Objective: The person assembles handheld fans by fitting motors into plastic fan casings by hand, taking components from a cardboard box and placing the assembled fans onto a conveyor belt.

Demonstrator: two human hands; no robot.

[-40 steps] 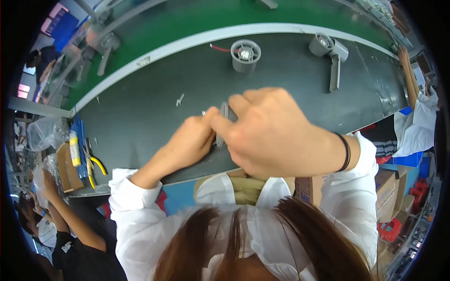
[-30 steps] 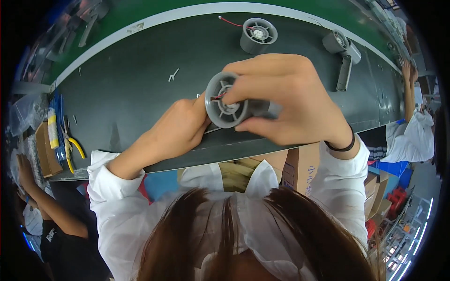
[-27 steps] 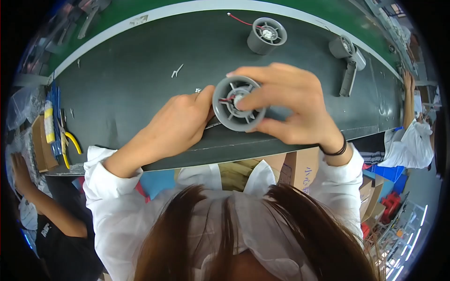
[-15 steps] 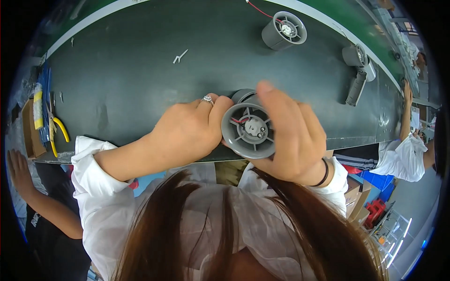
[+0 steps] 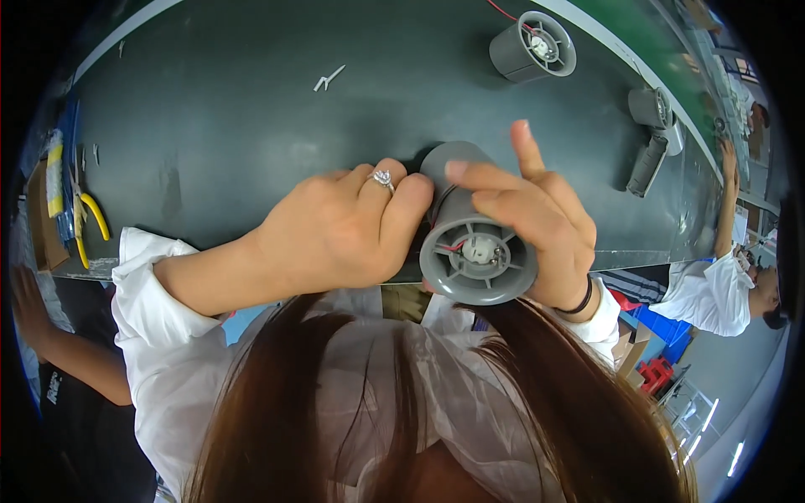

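A grey cylindrical fan housing [image 5: 470,289] lies tilted at the table's near edge, its spoked open end facing me. Inside its ring sits a white hub [image 5: 480,250] with a short red wire. My right hand [image 5: 549,226] holds the housing from the right, two fingers laid over its side and one finger sticking up. My left hand [image 5: 352,222], with a ring on one finger, is closed in a fist against the housing's left side. Whatever its curled fingers pinch is hidden.
At the far right stands another grey housing [image 5: 516,59] with a red wire. More grey parts [image 5: 650,138] lie near the right edge. A small white plastic piece [image 5: 329,79] rests mid-table. Yellow-handled pliers [image 5: 95,216] lie at the left; co-workers are on both sides.
The housing has tipped and shifted right, so more of its side wall shows. My right hand's fingers have lifted and spread over it. My left hand stays closed beside it.
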